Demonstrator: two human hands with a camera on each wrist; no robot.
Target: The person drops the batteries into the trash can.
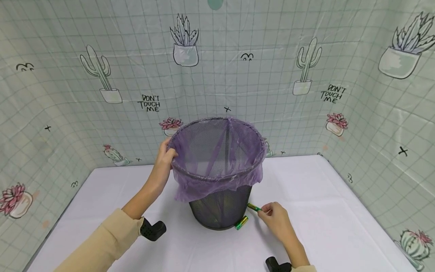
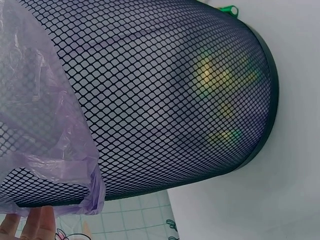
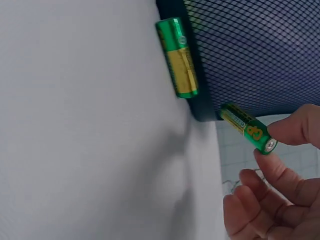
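Note:
A black wire mesh wastebasket (image 1: pixel 217 213) stands on the table, lined with a purple plastic bag (image 1: pixel 200 190) folded over its rim. My left hand (image 1: pixel 164 156) grips the rim and bag at the left side, thumb on top. Low at the basket's right, my right hand (image 1: pixel 276 219) pinches a green and gold battery (image 3: pixel 248 128) by one end between thumb and index finger. Another such battery (image 3: pixel 178 57) lies on the table against the basket's base. Blurred yellow-green shapes (image 2: pixel 207 75) show through the mesh near the bottom in the left wrist view.
A white cloth covers the table (image 1: pixel 340 223). Behind and on both sides hangs a gridded curtain (image 1: pixel 221 87) printed with cacti and potted plants. A black wrist mount (image 1: pixel 153 229) sits on the left forearm, another (image 1: pixel 276 264) on the right.

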